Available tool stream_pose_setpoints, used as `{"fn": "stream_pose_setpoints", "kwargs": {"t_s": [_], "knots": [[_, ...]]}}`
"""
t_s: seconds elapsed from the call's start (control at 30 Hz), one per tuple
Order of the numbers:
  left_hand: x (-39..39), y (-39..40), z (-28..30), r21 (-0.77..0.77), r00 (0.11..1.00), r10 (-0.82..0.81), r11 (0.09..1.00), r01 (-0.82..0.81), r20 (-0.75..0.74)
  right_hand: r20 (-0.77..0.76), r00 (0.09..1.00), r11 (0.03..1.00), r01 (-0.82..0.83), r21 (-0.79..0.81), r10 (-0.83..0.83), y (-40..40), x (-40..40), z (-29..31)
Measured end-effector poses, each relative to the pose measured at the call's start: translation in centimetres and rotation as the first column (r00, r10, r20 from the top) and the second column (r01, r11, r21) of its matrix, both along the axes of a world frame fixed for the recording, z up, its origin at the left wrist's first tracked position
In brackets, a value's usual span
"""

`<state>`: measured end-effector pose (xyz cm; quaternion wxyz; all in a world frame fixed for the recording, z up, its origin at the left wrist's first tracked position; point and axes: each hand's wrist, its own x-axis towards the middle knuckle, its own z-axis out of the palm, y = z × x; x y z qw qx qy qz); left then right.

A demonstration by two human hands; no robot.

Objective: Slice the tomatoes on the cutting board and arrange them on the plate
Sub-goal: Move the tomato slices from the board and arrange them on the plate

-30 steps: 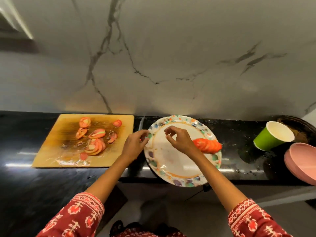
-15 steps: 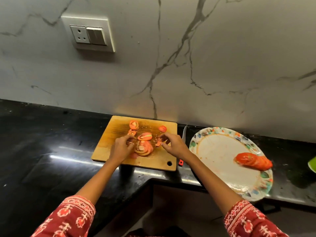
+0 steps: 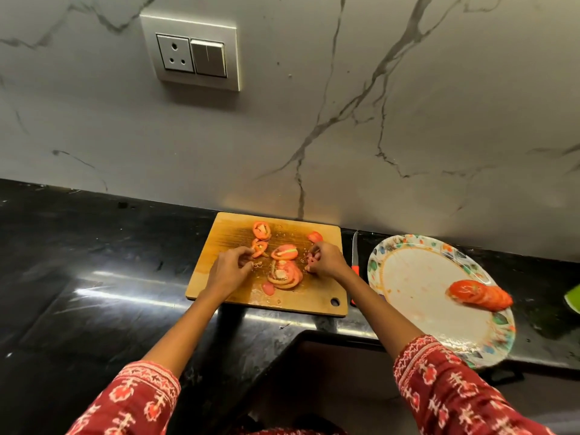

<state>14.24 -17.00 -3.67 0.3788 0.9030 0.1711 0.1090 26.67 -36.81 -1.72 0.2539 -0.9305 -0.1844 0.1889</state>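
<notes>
A wooden cutting board (image 3: 317,296) lies on the black counter with several tomato slices (image 3: 285,270) scattered over its middle. My left hand (image 3: 230,270) rests on the board's left part, its fingertips pinching a slice (image 3: 260,247). My right hand (image 3: 324,260) is curled over small tomato pieces at the board's right part. To the right sits a patterned plate (image 3: 417,277) carrying a fanned row of tomato slices (image 3: 480,295) near its right rim. A knife with an orange handle (image 3: 354,255) lies between board and plate.
The black counter (image 3: 94,277) stretches left of the board, and its front edge cuts inward below the board. A marble wall with a socket plate (image 3: 191,53) rises behind. A green cup's edge (image 3: 573,298) shows at the far right.
Both hands left the plate and moved left onto the cutting board, closing on tomato slices. The view swung left, so the cup and pink bowl have nearly gone from sight.
</notes>
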Motion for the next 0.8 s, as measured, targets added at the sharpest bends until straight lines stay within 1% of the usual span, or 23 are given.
{"fn": "stream_pose_setpoints", "kwargs": {"t_s": [0.13, 0.27, 0.47, 0.53, 0.63, 0.7, 0.8], "knots": [[0.6, -0.6, 0.0, -0.021, 0.999, -0.038, 0.999, 0.038, 0.011, -0.064, 0.996, 0.998, 0.058, 0.022, -0.057, -0.2, 0.3, 0.2], [1.4, -0.9, 0.3, -0.019, 0.999, -0.052, 0.998, 0.052, 0.014, -0.086, 0.992, 0.990, 0.099, 0.104, -0.091, -0.9, 0.5, 0.0], [2.1, -1.5, 0.8, -0.024, 0.997, -0.069, 0.997, 0.069, 0.021, -0.153, 0.986, 0.973, 0.094, 0.209, -0.062, -2.1, 0.9, 0.5], [2.3, -1.9, 0.7, -0.015, 0.996, -0.088, 0.996, 0.088, 0.028, -0.121, 0.991, 0.969, 0.078, 0.235, -0.051, -2.6, 1.0, 0.8], [3.2, -3.2, 0.9, 0.010, 0.990, -0.136, 0.991, 0.136, 0.041, -0.069, 0.993, 0.958, 0.108, 0.264, -0.093, -4.1, 1.2, 1.6], [4.0, -4.4, 1.2, 0.030, 0.983, -0.175, 0.984, 0.174, 0.054, -0.076, 0.989, 0.945, 0.146, 0.294, -0.129, -5.8, 1.3, 2.3], [5.9, -7.1, 1.6, 0.045, 0.963, -0.262, 0.965, 0.260, 0.063, -0.102, 0.976, 0.914, 0.218, 0.342, -0.194, -10.7, 1.3, 3.7]]}}
